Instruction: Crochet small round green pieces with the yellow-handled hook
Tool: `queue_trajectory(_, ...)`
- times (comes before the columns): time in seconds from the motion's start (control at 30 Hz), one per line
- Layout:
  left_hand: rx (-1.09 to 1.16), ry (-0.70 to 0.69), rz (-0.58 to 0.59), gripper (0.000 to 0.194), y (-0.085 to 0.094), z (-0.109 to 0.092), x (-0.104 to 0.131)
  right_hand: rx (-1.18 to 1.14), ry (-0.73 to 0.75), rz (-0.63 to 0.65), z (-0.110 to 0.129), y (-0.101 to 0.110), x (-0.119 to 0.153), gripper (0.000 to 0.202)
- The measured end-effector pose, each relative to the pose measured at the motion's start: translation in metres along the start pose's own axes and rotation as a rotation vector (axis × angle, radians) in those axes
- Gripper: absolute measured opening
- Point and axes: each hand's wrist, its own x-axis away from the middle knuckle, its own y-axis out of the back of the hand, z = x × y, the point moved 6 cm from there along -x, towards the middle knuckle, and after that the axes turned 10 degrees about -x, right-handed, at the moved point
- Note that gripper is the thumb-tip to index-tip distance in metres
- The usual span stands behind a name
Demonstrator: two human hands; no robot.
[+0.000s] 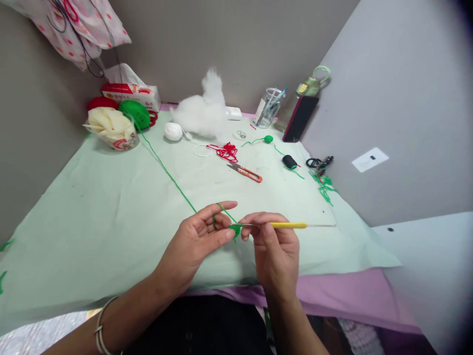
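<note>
Between thumb and fingers, my left hand (197,234) pinches a small piece of green crochet (236,230). Its index finger is stretched out with green yarn (168,172) looped over it, and the strand runs back to a green yarn ball (135,114) at the far left. My right hand (275,246) grips a crochet hook with a yellow handle (290,225). The hook's metal tip meets the green piece at my left fingertips. Fingers partly hide the hook's shaft and the crochet piece.
Thread snips (249,173) lie beyond my hands, near tangled red yarn (227,150). Farther back are white stuffing (201,111), a white yarn ball (173,131), a plastic tub (114,135) and a pen cup (269,108). A phone (301,118) leans on a bottle (310,85); black thread (289,161) lies right.
</note>
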Motion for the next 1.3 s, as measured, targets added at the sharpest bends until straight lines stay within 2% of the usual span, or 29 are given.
queue_trajectory(0.1,-0.042,0.0,-0.005,0.035,0.003,-0.001,0.001,0.032,0.011,0.048,0.005,-0.002,-0.001,0.017)
queue_trajectory(0.23,-0.091,-0.02,-0.005,0.035,0.004,-0.004,0.002,0.266,0.107,0.122,0.019,-0.006,0.002,0.02)
queue_trajectory(0.33,-0.139,-0.041,-0.037,0.035,0.003,-0.007,0.002,0.489,0.265,0.228,0.03,-0.015,0.007,0.025)
queue_trajectory(0.43,-0.109,-0.047,-0.071,0.038,0.001,-0.008,0.002,0.768,0.494,0.354,0.032,-0.027,0.018,0.029)
queue_trajectory(0.53,0.074,0.07,0.001,0.043,-0.005,-0.001,0.002,0.966,0.702,0.325,0.031,-0.031,0.028,0.034)
queue_trajectory(0.6,0.198,0.181,0.072,0.042,-0.009,0.004,0.002,0.882,0.635,0.246,0.03,-0.026,0.025,0.034)
queue_trajectory(0.67,0.242,0.22,0.1,0.041,-0.009,0.005,0.001,0.652,0.462,0.132,0.028,-0.017,0.016,0.029)
queue_trajectory(0.73,0.206,0.178,0.077,0.04,-0.006,0.004,0.0,0.43,0.308,0.046,0.025,-0.012,0.009,0.025)
queue_trajectory(0.8,0.134,0.116,0.059,0.038,-0.005,0.003,0.0,0.357,0.236,0.045,0.023,-0.013,0.005,0.023)
queue_trajectory(0.9,0.048,0.054,0.06,0.035,-0.007,0.003,0.001,0.446,0.279,0.102,0.022,-0.02,0.008,0.025)
queue_trajectory(1.0,0.067,0.044,0.012,0.036,-0.008,0.003,0.001,0.578,0.367,0.128,0.021,-0.021,0.016,0.034)
queue_trajectory(1.07,0.155,0.095,0.009,0.037,-0.009,0.005,0.001,0.702,0.444,0.167,0.022,-0.023,0.021,0.039)
queue_trajectory(1.13,0.263,0.184,0.063,0.036,-0.013,0.009,0.001,0.768,0.494,0.18,0.024,-0.023,0.022,0.04)
queue_trajectory(1.2,0.33,0.238,0.108,0.032,-0.014,0.01,0.0,0.685,0.455,0.105,0.027,-0.017,0.018,0.034)
queue_trajectory(1.3,0.302,0.189,0.068,0.025,-0.009,0.008,-0.002,0.378,0.264,-0.022,0.026,-0.006,0.008,0.025)
